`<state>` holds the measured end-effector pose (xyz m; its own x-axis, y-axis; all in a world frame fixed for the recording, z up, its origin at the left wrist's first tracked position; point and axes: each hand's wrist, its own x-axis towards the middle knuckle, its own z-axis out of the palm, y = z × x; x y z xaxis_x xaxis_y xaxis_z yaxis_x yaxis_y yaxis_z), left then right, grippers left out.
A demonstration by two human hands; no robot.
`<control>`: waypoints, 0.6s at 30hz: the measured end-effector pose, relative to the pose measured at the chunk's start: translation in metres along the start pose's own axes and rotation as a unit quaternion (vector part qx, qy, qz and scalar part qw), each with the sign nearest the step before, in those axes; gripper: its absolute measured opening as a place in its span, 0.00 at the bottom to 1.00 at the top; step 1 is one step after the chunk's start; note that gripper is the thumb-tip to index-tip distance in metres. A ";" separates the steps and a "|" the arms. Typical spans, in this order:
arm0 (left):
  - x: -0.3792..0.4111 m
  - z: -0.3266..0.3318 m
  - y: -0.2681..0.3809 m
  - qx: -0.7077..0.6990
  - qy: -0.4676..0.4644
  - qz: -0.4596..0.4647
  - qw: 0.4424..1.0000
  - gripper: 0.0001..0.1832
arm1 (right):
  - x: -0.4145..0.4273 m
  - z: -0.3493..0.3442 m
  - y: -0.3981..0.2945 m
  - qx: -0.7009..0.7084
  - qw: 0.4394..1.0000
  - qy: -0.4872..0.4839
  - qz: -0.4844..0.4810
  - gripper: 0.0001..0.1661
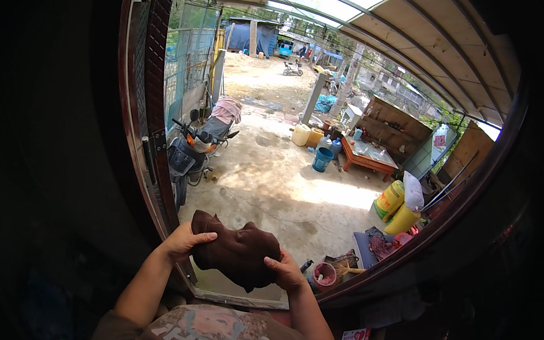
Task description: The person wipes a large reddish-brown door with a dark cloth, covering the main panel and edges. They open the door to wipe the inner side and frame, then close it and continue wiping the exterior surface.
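Note:
A dark brown cloth is spread between my two hands, in front of my body at the doorway. Its surface is creased, and its lower edge hangs down to a small point. My left hand grips the left end, with the thumb lying on top. On the other side my right hand pinches the right edge, thumb on top and fingers hidden behind the fabric. Whether the cloth is a garment or a cover, I cannot tell.
A door frame rises at left, its sill below. Outside, a motorcycle stands on concrete. Farther right are a blue bucket, a low wooden table and stuffed sacks. A pink bucket stands near the frame.

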<state>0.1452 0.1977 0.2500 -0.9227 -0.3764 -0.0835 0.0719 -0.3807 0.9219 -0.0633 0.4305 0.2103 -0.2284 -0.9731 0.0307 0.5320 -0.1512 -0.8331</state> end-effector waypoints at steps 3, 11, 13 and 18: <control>0.029 -0.016 -0.025 -0.336 -0.092 -0.020 0.937 0.34 | 0.012 0.006 -0.002 0.082 0.996 0.038 0.021 0.33; 0.014 -0.023 -0.144 -0.368 -0.139 -0.166 0.904 0.31 | 0.020 -0.061 0.064 -0.107 0.978 0.061 0.166 0.26; 0.015 -0.023 -0.153 -0.186 -0.082 -0.166 0.965 0.28 | 0.020 -0.081 0.045 -0.228 0.936 0.040 0.264 0.27; 0.009 0.018 -0.096 -0.251 -0.084 -0.105 0.959 0.32 | 0.056 -0.072 -0.117 -0.313 0.922 0.198 0.110 0.57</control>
<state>0.1226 0.2464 0.1673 -0.9816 -0.1214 -0.1471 0.0116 -0.8078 0.5893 -0.1970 0.4060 0.2700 -0.5175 -0.8095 -0.2775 0.0543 0.2926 -0.9547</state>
